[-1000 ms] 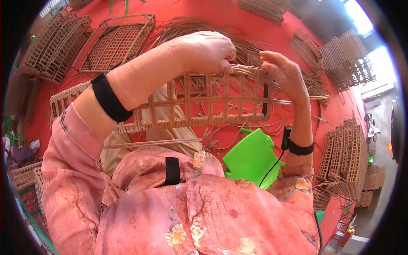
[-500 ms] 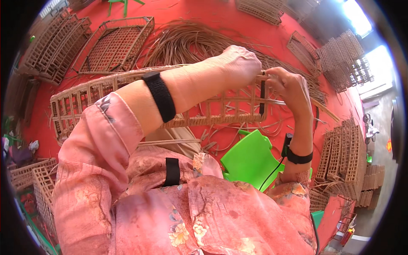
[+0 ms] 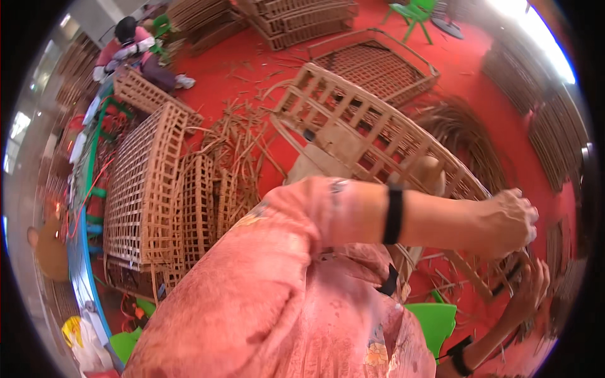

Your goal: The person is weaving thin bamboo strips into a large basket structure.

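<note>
A long, open-weave rattan basket lies slantwise in front of me, its near right end beside my hands. My left arm reaches across it to the right. My left hand is closed in a fist at that end; whatever its fingers grip is hidden. Just below, my right hand has its fingers bent against the basket's corner, close to a dark band on the frame. What sits between those fingers is too blurred to make out. My forearm hides part of the basket's near side.
Stacked woven baskets stand at left beside a blue-edged table. Another person sits at the far left. A shallow tray and loose rattan strands lie beyond the basket. A green chair is near me.
The view has swung to the left, so my hands and the basket's end now appear farther right. The left-side stacks and the other person have come into view. My hands stay together at the corner.
</note>
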{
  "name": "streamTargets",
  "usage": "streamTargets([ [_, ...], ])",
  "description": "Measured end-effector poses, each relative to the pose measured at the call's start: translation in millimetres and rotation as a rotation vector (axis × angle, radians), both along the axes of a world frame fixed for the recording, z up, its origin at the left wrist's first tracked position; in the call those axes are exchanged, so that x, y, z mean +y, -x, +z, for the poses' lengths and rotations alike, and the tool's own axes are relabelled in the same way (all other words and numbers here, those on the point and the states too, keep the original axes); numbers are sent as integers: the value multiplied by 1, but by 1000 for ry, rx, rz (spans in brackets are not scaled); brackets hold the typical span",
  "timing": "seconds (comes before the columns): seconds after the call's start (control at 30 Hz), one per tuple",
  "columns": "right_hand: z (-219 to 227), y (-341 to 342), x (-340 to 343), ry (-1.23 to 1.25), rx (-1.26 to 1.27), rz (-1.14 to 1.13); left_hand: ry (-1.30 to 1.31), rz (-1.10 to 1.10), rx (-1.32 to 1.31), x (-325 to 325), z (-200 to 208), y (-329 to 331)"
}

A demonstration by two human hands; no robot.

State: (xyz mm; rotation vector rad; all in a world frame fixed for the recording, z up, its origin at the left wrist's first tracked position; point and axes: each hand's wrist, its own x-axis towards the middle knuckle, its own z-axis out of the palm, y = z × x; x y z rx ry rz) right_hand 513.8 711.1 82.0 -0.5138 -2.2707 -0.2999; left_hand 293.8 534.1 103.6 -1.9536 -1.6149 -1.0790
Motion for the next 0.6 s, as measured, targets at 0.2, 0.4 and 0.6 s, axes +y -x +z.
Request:
streamTargets([
  [0.2, -49, 21, -101, 421, 105, 301, -274, 461, -573, -186, -28, 94],
  [0.4, -27, 96, -185, 653, -29, 556, -265, 982, -725, -348, -86, 220],
  [0.6, 17, 157, -233, 570, -240, 819, 153, 494, -1202, -388, -82, 249],
])
